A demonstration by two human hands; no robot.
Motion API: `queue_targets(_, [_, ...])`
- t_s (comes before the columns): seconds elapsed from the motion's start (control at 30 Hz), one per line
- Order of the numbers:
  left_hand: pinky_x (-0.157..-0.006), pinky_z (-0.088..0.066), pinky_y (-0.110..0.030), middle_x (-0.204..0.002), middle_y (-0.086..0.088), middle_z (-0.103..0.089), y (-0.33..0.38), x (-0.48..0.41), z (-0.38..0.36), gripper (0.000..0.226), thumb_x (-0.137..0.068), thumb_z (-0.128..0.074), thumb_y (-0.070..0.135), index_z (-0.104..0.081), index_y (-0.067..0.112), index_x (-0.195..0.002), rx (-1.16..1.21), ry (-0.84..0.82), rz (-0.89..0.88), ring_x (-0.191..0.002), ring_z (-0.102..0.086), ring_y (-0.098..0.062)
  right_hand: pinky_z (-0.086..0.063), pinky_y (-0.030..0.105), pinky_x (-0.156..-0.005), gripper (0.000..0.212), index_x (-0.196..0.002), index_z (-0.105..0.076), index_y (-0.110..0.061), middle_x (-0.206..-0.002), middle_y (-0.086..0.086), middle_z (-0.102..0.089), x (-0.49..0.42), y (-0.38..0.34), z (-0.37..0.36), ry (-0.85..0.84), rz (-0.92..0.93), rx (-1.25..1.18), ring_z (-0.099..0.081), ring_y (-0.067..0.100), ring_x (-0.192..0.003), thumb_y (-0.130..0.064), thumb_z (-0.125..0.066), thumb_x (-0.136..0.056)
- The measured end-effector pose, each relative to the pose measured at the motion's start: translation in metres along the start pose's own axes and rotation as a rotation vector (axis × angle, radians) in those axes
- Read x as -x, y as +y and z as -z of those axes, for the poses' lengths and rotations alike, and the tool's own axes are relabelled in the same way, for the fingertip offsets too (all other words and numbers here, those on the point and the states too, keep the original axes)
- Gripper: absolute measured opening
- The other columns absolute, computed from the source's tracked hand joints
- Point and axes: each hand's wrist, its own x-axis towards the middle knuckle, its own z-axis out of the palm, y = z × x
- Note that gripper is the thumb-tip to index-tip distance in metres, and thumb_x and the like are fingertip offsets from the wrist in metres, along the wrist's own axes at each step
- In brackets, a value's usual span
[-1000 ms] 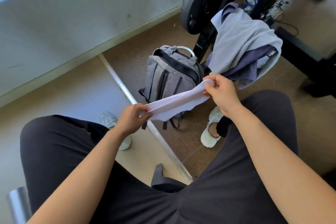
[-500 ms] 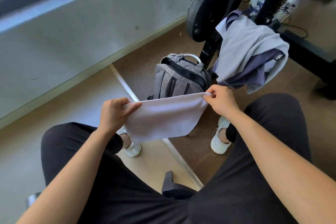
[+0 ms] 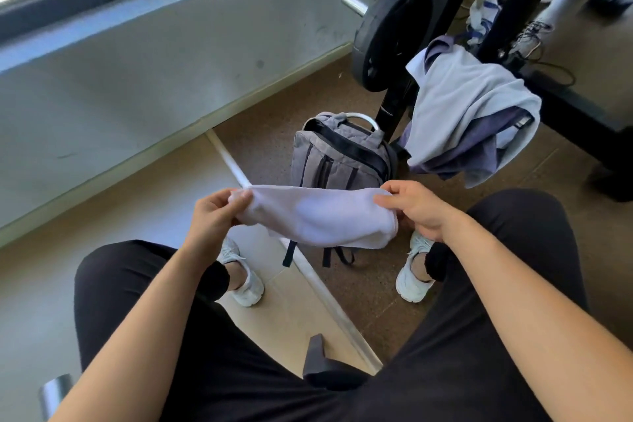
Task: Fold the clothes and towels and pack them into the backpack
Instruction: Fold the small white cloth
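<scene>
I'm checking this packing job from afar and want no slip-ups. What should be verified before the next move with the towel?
1. Left hand grips one end of the towel: ok.
2. Right hand pinches the other end: ok.
3. Towel folded flat and neat: not ok, it sags bunched between the hands.
4. Backpack upright on the floor in front of the person: ok.
5. Backpack's main opening unzipped and ready: cannot tell.
6. Other clothes folded: not ok, they hang in a draped heap beside the backpack.
</scene>
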Motion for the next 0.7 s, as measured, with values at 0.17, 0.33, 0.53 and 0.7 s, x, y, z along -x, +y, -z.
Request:
queue_targets(0.17, [-0.06, -0.043, -0.017, -0.069, 0.014, -0.063, -0.001, -0.001, -0.005, 0.019, -0.097, -0.071, 0.026, -0.068, 0.02, -0.079, -0.082, 0.109, -0.123, -0.065, -0.053, -0.002, -0.046, 0.022, -0.067, 0.003, -0.095, -0.064, -0.011, -0.081, 0.001, -0.066, -0.004, 0.002, -0.001, 0.403, 0.332, 0.135, -0.058, 0.009, -0.074, -0.013, -0.065, -0.097])
queue_targets(0.33, [-0.067, -0.042, -0.015, -0.075, 0.007, -0.062, -0.005, -0.004, -0.016, 0.013, -0.102, -0.063, 0.02, -0.068, 0.02, -0.09, -0.121, 0.179, -0.147, -0.07, -0.053, -0.003, -0.043, 0.02, -0.064, 0.008, -0.093, -0.064, -0.009, -0.075, -0.001, -0.064, -0.005, 0.003, -0.005, 0.356, 0.324, 0.226, -0.054, 0.007, -0.069, -0.016, -0.065, -0.096])
queue_targets(0.53, [-0.059, -0.046, -0.017, -0.064, 0.017, -0.065, -0.007, -0.006, -0.015, 0.018, -0.1, -0.066, 0.022, -0.068, 0.017, -0.083, -0.211, 0.158, -0.044, -0.064, -0.056, -0.003, -0.04, 0.033, -0.068, 0.014, -0.09, -0.063, -0.005, -0.086, 0.01, -0.062, -0.009, 0.008, -0.005, 0.281, 0.147, 0.307, -0.053, 0.017, -0.079, -0.018, -0.064, -0.095])
queue_targets(0.7, [-0.063, -0.042, -0.035, -0.07, 0.002, -0.052, -0.007, -0.005, -0.015, 0.028, -0.09, -0.069, 0.043, -0.067, 0.018, -0.078, -0.21, 0.21, -0.02, -0.069, -0.047, -0.015, -0.056, 0.043, -0.069, 0.011, -0.093, -0.064, -0.008, -0.089, 0.014, -0.066, -0.008, 0.007, -0.011, 0.317, 0.122, 0.184, -0.062, 0.025, -0.083, -0.019, -0.063, -0.096])
